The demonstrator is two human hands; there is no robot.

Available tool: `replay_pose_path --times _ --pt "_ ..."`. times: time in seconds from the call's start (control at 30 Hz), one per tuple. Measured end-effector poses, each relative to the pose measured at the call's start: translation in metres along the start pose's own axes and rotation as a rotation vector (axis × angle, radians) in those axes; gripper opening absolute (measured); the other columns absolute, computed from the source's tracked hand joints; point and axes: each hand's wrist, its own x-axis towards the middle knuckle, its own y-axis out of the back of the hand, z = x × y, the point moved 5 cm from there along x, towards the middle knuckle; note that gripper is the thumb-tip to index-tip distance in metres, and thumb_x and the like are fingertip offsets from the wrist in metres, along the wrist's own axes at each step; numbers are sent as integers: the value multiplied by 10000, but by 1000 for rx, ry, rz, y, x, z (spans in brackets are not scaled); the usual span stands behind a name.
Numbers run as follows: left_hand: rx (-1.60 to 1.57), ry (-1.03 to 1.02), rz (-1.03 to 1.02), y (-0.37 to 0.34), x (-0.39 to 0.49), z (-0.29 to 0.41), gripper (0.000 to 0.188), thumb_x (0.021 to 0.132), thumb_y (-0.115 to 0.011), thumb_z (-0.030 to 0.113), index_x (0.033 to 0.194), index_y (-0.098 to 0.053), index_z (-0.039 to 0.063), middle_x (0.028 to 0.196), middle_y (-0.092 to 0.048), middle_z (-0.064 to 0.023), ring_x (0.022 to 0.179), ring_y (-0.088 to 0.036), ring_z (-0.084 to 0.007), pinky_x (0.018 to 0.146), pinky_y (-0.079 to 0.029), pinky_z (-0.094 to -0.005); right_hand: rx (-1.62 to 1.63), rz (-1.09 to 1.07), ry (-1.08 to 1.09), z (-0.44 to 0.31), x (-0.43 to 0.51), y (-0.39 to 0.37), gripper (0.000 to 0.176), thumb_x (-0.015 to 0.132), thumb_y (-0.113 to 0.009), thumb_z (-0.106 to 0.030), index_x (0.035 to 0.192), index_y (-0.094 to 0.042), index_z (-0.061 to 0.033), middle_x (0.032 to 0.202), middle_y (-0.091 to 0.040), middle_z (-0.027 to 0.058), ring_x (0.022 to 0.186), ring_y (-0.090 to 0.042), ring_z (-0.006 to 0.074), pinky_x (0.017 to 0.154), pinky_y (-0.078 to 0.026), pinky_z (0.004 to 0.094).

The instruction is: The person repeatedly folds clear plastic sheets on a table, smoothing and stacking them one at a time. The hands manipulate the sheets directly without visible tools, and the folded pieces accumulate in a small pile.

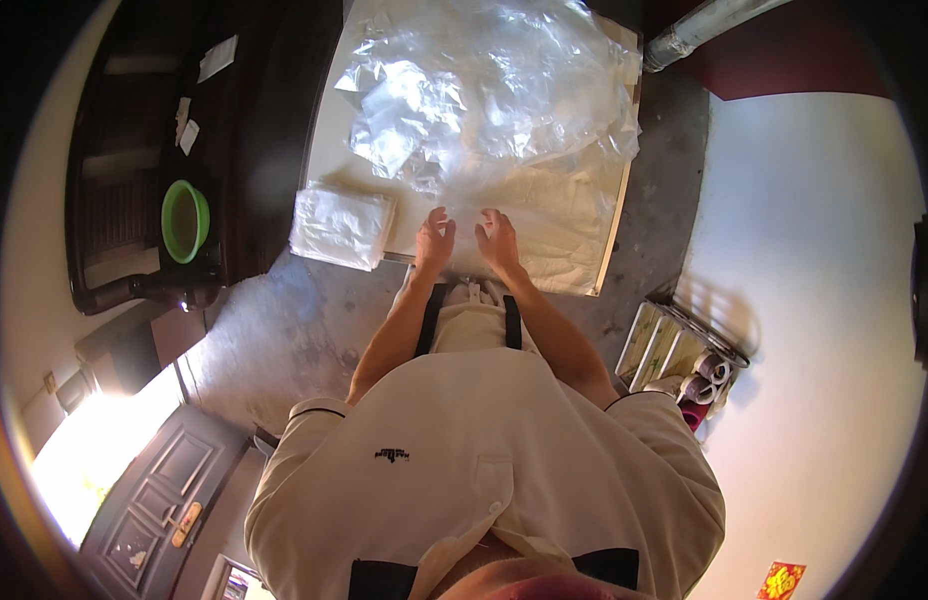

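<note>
Both of my hands are over the near edge of a table (pixel 332 146) with a pale top. My left hand (pixel 435 238) has its fingers curled and apart, holding nothing. Facing it, my right hand (pixel 498 238) is curled the same way, also holding nothing, with a gap between the two. Beyond them a large heap of clear plastic film or bags (pixel 509 90) covers the far part of the table. Left of my left hand, at the table's near left corner, lies a neat stack of flat clear plastic bags (pixel 340 225). Wrinkled thin sheeting (pixel 561 232) spreads under and right of my right hand.
A dark wooden bench (pixel 242 172) on the left holds a green plastic bowl (pixel 184 221) and paper scraps (pixel 187 135). To the right, a rack (pixel 659 345) with shoes (pixel 700 386) stands by the white wall. A metal pipe (pixel 689 37) crosses the upper right. A panelled door (pixel 163 495) stands at lower left.
</note>
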Motion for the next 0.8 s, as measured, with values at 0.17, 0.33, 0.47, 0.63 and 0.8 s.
replay_pose_path --times 0.17,0.33,0.47,0.63,0.8 --pt "-34 56 -156 -6 34 23 293 897 -581 233 1108 -614 34 1027 -679 -148 926 -669 -267 778 -527 -356 -58 47 -32 0 18 -4 268 828 -616 -110 1068 -574 0 1031 -631 199 921 -627 316 799 -500 395" --pt "-48 22 -171 -22 58 45 269 900 -566 233 1077 -633 42 1003 -685 -151 905 -677 -280 773 -530 -366 -66 60 -45 -22 48 17 307 818 -609 -97 1107 -564 -4 1091 -603 208 1006 -588 340 861 -470 413" --pt "-70 8 -176 -39 74 78 257 895 -555 207 1068 -631 31 1007 -682 -166 897 -681 -299 763 -536 -375 -177 206 123 -35 81 40 446 801 -614 -88 1228 -510 -19 1241 -508 232 1154 -486 376 954 -406 441" --pt "-112 65 -188 -68 94 80 261 910 -560 197 1098 -622 26 1001 -690 -128 859 -691 -252 738 -532 -339 -194 274 25 9 138 45 575 780 -627 -125 1310 -442 1 1292 -437 250 1182 -420 405 972 -384 479" --pt "-172 116 -214 -88 110 73 254 921 -543 178 1087 -617 2 965 -695 -126 835 -696 -203 722 -528 -296 533 563 -493 79 177 34 555 804 -710 -142 1252 -413 -3 1130 -551 160 935 -573 247 705 -496 324"
